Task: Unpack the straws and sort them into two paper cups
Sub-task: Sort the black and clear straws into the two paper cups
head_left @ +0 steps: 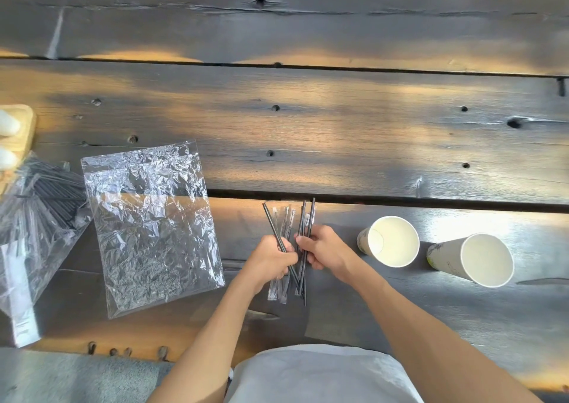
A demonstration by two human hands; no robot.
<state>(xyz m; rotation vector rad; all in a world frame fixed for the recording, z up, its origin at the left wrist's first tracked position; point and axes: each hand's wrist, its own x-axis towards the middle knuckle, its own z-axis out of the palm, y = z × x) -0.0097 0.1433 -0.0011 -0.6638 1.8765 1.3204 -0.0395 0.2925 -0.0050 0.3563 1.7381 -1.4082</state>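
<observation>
Right now both hands are busy w/ straws over the dark wooden table [338,144]. My left hand [271,259] is closed round a small bunch of wrapped straws [281,239], clear sleeves poking out below the fist. My right hand [323,248] is closed on a few bare black straws [304,233], pinched mid-length, tips pointing away from me.

Both paper cups [389,241] sit to my right, near cup just beside my right hand, far cup [474,259] a bit further out. Both look empty, so sorting hasn't started, I'd say. An empty crumpled plastic bag [151,224] lies flat to my left; the bulk straw pack [40,199] is at the far left edge, well apart from the cups.

To do this step well: keep wrapped and bare ones in separate fists, don't let them mix. Strip one sleeve at a time, pulling along the straw, not sideways, so it doesn't bend. Drop ends-first into a cup; those cups are light and prob tip easily, so go gently.
</observation>
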